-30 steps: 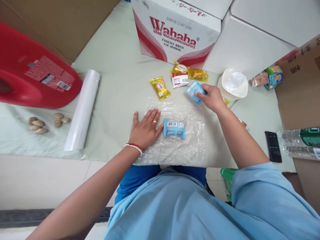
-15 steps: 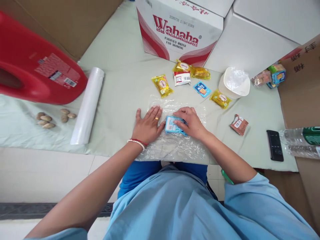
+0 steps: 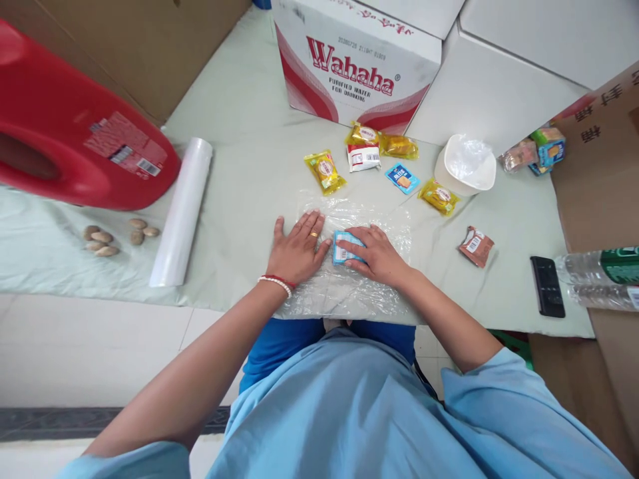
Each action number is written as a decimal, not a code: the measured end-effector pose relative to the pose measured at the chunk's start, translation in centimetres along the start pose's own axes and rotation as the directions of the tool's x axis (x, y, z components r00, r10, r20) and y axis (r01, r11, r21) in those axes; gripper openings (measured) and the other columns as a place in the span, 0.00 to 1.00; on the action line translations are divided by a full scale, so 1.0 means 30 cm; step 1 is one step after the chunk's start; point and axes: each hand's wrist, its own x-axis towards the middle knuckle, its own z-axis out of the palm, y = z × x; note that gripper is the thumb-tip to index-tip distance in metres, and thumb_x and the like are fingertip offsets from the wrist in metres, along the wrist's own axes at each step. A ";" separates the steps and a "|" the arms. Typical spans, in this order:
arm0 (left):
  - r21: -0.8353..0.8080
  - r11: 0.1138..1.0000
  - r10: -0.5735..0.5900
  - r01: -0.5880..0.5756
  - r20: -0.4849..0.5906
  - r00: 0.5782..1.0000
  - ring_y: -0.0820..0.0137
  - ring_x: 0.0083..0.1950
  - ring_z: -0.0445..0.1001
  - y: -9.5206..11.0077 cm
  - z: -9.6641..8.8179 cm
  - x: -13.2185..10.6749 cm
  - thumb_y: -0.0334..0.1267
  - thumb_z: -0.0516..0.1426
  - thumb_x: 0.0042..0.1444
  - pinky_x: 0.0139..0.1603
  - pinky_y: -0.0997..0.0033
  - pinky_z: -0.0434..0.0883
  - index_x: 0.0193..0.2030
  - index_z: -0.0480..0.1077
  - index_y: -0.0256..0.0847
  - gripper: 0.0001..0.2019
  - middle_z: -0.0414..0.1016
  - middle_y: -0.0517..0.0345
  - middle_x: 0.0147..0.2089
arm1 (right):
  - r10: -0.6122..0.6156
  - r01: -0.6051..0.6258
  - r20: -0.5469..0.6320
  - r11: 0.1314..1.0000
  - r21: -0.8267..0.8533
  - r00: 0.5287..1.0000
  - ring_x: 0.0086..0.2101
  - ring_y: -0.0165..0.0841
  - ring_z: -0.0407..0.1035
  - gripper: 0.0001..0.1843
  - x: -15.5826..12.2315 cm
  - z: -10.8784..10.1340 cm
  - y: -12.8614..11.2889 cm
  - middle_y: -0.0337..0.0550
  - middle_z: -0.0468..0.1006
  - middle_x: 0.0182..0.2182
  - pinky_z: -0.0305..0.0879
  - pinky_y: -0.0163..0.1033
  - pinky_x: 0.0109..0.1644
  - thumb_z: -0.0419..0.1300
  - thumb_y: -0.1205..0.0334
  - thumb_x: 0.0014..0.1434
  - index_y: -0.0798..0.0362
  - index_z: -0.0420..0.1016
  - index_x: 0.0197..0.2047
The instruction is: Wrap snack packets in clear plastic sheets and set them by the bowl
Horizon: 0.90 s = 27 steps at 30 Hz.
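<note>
A thin sheet of clear plastic film (image 3: 319, 299) lies wrinkled on the cloth-covered table in front of me. My left hand (image 3: 294, 256) rests flat on the film's left part, its fingers stretched forward and its thumb out. Just right of that thumb is a light blue snack packet (image 3: 343, 253) with a white barcode panel, lying on the film. My right hand (image 3: 377, 256) grips this packet from the right, covering its right part. Beyond the film are yellow-wrapped snacks (image 3: 325, 171), a red and white packet (image 3: 364, 158) and another blue packet (image 3: 402, 178).
A white roll of film (image 3: 182, 213) stands left, beside several brown nuts (image 3: 102, 237) and a red jug (image 3: 100, 153). On the right are a white bowl (image 3: 449, 169) holding clear plastic, a brown packet (image 3: 476, 247), a black phone (image 3: 548, 286) and bottles (image 3: 582, 267). A Wahaha carton (image 3: 349, 80) stands behind.
My right hand has settled lower over the blue packet, its fingers now lying across more of it. The packet has shifted very slightly. My left hand stays flat on the film.
</note>
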 end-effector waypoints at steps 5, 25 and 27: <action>-0.106 0.993 -0.047 0.045 -0.017 0.999 0.55 0.84 0.51 -0.054 -0.001 0.002 0.54 0.41 0.75 0.82 0.34 0.42 0.82 0.50 0.43 0.33 0.47 0.44 0.84 | 0.002 0.000 0.044 0.999 -0.043 0.999 0.74 0.52 0.54 0.30 -0.006 -0.016 -0.012 0.53 0.62 0.76 0.40 0.73 0.76 0.54 0.42 0.75 0.39 0.65 0.76; -0.282 0.875 0.431 -0.395 0.079 0.899 0.58 0.74 0.71 -0.153 -0.088 -0.416 0.39 0.56 0.72 0.79 0.47 0.66 0.54 0.75 0.44 0.10 0.73 0.44 0.72 | 0.153 -0.096 -0.151 0.938 0.332 0.977 0.59 0.49 0.75 0.13 -0.511 -0.008 -0.127 0.52 0.82 0.58 0.76 0.62 0.62 0.63 0.55 0.71 0.43 0.81 0.57; -0.338 0.877 0.391 -0.343 0.085 0.917 0.60 0.71 0.74 -0.163 -0.093 -0.399 0.37 0.53 0.73 0.78 0.49 0.67 0.47 0.77 0.45 0.10 0.77 0.48 0.69 | 0.174 -0.091 -0.218 0.934 0.345 0.960 0.56 0.47 0.77 0.11 -0.511 0.016 -0.125 0.50 0.84 0.55 0.77 0.62 0.61 0.60 0.60 0.73 0.43 0.82 0.52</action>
